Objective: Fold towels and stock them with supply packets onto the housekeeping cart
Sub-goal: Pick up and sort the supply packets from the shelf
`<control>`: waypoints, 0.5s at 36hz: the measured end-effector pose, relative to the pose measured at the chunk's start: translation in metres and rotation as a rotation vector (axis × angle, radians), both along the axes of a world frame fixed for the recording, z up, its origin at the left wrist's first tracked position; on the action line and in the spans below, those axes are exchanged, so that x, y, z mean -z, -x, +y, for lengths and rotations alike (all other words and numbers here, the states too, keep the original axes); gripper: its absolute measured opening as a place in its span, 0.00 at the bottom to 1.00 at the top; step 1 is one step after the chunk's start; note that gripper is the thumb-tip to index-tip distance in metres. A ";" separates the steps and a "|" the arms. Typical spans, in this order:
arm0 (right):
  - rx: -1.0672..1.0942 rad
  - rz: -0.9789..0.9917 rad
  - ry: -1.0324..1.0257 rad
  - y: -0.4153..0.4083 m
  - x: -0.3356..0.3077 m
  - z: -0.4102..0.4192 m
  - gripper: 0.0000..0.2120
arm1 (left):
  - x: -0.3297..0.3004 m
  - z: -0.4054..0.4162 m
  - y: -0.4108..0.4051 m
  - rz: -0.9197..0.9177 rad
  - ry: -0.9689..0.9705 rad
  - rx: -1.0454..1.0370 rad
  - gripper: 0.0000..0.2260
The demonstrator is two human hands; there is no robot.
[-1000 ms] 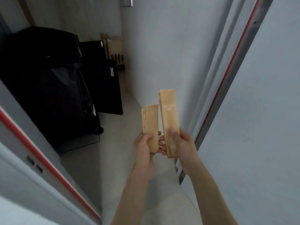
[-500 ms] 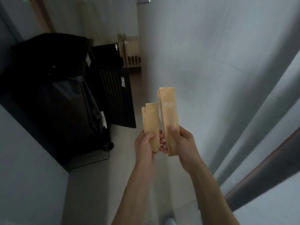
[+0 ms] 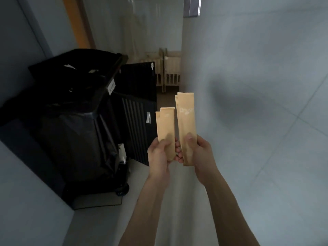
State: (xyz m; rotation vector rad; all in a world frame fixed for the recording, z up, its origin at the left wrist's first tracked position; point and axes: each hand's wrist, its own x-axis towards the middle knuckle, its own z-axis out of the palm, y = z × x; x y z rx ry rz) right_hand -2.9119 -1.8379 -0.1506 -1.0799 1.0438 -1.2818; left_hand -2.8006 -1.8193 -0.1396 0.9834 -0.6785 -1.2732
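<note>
The left hand holds two short tan packets upright, its fingers curled round their lower part. The right hand holds two long packets, thumb pressed on the front, fingers behind. The two bundles are side by side in the air, just apart. The black cart stands near, at the left wall.

Dim, soft blur, bowed edges
</note>
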 end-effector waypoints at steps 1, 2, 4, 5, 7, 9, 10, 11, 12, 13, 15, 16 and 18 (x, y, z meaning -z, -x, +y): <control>0.004 0.015 -0.007 0.000 0.002 -0.017 0.19 | 0.004 -0.016 0.000 0.005 -0.007 -0.014 0.08; 0.010 0.037 -0.010 -0.001 0.005 -0.035 0.18 | 0.008 -0.035 0.001 0.014 -0.011 -0.027 0.08; 0.024 0.084 -0.009 -0.001 0.009 -0.072 0.17 | 0.017 -0.073 0.001 0.036 -0.018 -0.038 0.08; 0.027 0.096 -0.006 -0.001 0.011 -0.090 0.17 | 0.021 -0.092 0.002 0.046 -0.018 -0.038 0.08; 0.040 0.094 -0.006 0.000 0.012 -0.129 0.17 | 0.028 -0.135 0.002 0.064 -0.006 -0.033 0.08; 0.065 0.090 -0.018 0.001 0.011 -0.169 0.16 | 0.032 -0.181 0.003 0.061 -0.001 -0.029 0.08; 0.078 0.092 -0.030 0.000 0.010 -0.188 0.15 | 0.032 -0.203 0.003 0.054 -0.009 -0.027 0.09; 0.092 0.096 -0.040 0.000 0.007 -0.207 0.14 | 0.030 -0.225 0.002 0.052 -0.011 -0.024 0.09; 0.109 0.104 -0.051 0.000 0.004 -0.227 0.14 | 0.028 -0.246 0.000 0.053 -0.010 -0.022 0.08; 0.130 0.119 -0.063 -0.001 0.001 -0.247 0.13 | 0.026 -0.267 -0.002 0.052 -0.007 -0.017 0.08; 0.176 0.142 -0.072 0.000 -0.005 -0.287 0.13 | 0.021 -0.308 -0.007 0.053 0.008 -0.011 0.09; 0.192 0.137 -0.069 -0.001 -0.008 -0.307 0.13 | 0.019 -0.328 -0.011 0.055 0.016 -0.008 0.09; 0.203 0.125 -0.056 -0.003 -0.010 -0.342 0.12 | 0.018 -0.364 -0.017 0.060 0.027 -0.005 0.09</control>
